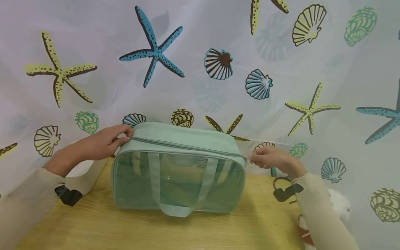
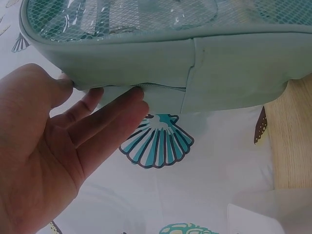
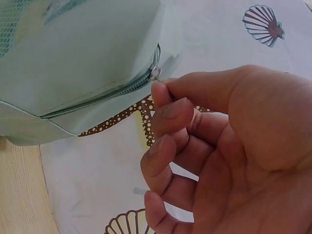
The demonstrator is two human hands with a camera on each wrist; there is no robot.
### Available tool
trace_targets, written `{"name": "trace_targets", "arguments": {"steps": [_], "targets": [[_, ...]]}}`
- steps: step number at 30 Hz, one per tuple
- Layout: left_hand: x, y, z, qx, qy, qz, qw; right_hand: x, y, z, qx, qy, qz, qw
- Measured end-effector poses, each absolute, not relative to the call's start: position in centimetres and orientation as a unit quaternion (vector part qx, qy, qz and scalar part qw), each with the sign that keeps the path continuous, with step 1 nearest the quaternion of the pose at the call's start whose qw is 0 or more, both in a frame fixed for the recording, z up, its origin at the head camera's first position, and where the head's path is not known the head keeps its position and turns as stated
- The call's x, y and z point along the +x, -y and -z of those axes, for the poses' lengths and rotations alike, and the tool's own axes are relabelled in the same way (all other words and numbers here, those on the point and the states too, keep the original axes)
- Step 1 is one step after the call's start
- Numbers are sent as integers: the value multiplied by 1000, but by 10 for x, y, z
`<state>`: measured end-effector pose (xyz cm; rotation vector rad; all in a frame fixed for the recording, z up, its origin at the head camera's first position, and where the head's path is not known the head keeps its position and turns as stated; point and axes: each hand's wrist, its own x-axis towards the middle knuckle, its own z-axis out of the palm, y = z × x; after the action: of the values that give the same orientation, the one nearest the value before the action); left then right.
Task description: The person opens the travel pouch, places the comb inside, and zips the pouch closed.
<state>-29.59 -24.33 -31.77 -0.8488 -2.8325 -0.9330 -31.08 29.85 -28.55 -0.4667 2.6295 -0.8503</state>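
Observation:
A mint-green toiletry bag (image 1: 187,137) stands upright on the wooden table, with clear front panel, mesh inside and a hanging strap handle (image 1: 176,210). At its upper left corner, my left hand (image 1: 107,141) grips the edge between thumb and fingers. The left wrist view shows those fingertips against the bag's side (image 2: 131,63) along the zipper seam. On the opposite end, my right hand (image 1: 275,160) pinches the small metal zipper pull (image 3: 155,74) between thumb and index finger. The zipper (image 1: 187,146) runs across the top and looks closed there; its teeth show down the right end.
A pale cloth (image 1: 218,21) printed with starfish and shells hangs behind the wooden table (image 1: 140,229). To the right, partly behind the sleeve, lie a white fluffy thing (image 1: 340,205) and a red-and-white item (image 1: 304,232). A white object (image 1: 93,177) stands at left.

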Motion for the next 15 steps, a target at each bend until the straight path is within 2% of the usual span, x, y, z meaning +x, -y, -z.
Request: {"name": "trace_targets", "arguments": {"steps": [15], "targets": [[-293,243,318,-269,916,298,20,-311,-307,296,-170,-911,314,206]]}}
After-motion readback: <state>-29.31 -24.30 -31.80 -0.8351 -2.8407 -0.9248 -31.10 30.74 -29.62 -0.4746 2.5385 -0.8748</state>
